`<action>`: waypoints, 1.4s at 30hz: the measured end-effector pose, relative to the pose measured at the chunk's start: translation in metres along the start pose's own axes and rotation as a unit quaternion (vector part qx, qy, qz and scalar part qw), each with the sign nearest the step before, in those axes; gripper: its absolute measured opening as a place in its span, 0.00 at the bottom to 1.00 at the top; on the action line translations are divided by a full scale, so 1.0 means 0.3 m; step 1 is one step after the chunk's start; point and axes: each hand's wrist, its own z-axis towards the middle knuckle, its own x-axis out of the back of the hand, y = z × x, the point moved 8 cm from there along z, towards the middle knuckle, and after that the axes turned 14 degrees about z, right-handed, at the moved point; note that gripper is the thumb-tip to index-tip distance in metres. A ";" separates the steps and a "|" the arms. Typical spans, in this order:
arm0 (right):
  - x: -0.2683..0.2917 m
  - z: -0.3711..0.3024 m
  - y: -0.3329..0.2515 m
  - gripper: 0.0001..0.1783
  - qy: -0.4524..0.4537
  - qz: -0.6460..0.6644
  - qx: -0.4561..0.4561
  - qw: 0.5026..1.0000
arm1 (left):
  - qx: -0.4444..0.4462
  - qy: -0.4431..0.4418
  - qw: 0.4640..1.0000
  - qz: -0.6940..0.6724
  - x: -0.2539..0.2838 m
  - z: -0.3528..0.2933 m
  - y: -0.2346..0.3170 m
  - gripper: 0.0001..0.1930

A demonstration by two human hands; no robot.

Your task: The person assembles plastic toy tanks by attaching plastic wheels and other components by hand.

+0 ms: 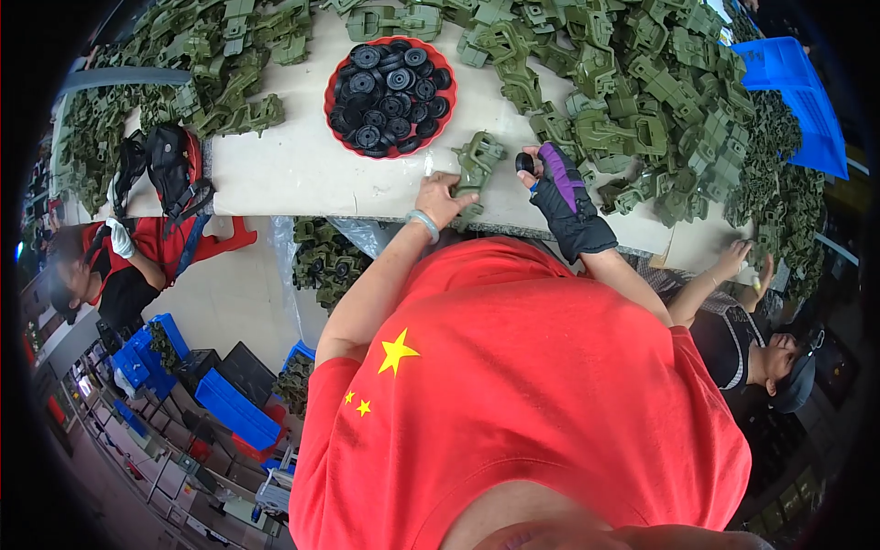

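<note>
Well left of the left hand (442, 200), a black bag (169, 165); beyond that hand and slightly left, a red bowl (390, 155) of black wheels (400, 80); the left hand, bare, gripping a green part (478, 165) just to its right; the right hand (565, 197), gloved, pinching a wheel (524, 163) beside that part; beyond and right, heaped parts (632, 101); farthest right, a blue crate (807, 115).

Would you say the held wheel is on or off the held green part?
Off: bare table shows between the wheel in the right hand and the green part.
</note>
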 end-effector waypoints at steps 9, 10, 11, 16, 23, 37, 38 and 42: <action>-0.088 0.089 -0.127 0.23 -0.075 -0.185 0.190 0.961 | 0.040 -0.040 0.998 -0.038 -0.070 -0.031 0.046 0.35; -0.095 0.102 -0.136 0.23 -0.077 -0.185 0.191 0.961 | 0.042 -0.039 0.998 -0.039 -0.076 -0.029 0.042 0.35; -0.125 0.106 -0.166 0.23 -0.100 -0.223 0.218 0.945 | 0.042 -0.026 0.998 -0.039 -0.079 -0.031 0.036 0.35; -0.185 0.143 -0.149 0.24 -0.185 -0.324 0.203 0.905 | 0.049 -0.040 0.997 -0.040 -0.084 -0.031 0.043 0.34; -0.208 0.164 -0.158 0.24 -0.205 -0.351 0.202 0.891 | 0.035 0.020 0.997 -0.061 -0.074 -0.049 0.043 0.31; -0.220 0.172 -0.146 0.25 -0.232 -0.311 0.231 0.892 | 0.020 -0.009 0.998 -0.062 -0.056 -0.061 0.055 0.32; -0.222 0.174 -0.143 0.25 -0.232 -0.311 0.231 0.892 | 0.024 -0.023 0.998 -0.055 -0.060 -0.059 0.053 0.32; -0.205 0.167 -0.118 0.24 -0.214 -0.255 0.227 0.915 | 0.035 -0.056 0.997 -0.048 -0.056 -0.053 0.063 0.33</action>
